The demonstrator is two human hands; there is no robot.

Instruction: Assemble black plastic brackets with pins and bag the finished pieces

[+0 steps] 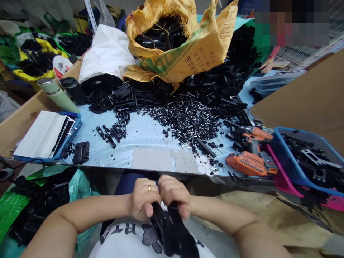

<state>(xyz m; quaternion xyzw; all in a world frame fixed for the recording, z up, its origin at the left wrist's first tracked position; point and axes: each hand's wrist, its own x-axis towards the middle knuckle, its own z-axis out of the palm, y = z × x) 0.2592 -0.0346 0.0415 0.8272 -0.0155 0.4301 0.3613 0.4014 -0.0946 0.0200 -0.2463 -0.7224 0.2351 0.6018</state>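
Observation:
Both my hands are close together in front of my body, just below the front edge of the worktable (134,132). My left hand (145,199), with a ring on one finger, is wrapped round one end of a black plastic part (172,233). Beside it my right hand (174,195) grips the neighbouring arm of the same part. The part points down against my white shirt, and its upper ends are hidden under my fingers. On the table beyond lie a heap of screws with black heads (188,120) and several small black linkage pieces (111,134).
An orange cordless drill (247,163) lies at the right front, beside a blue basket (279,130) of black parts. A torn yellow sack (185,64) stands at the back. A blue tray (77,125) and a green flask (60,96) are left. Another person's hand (267,66) shows far right.

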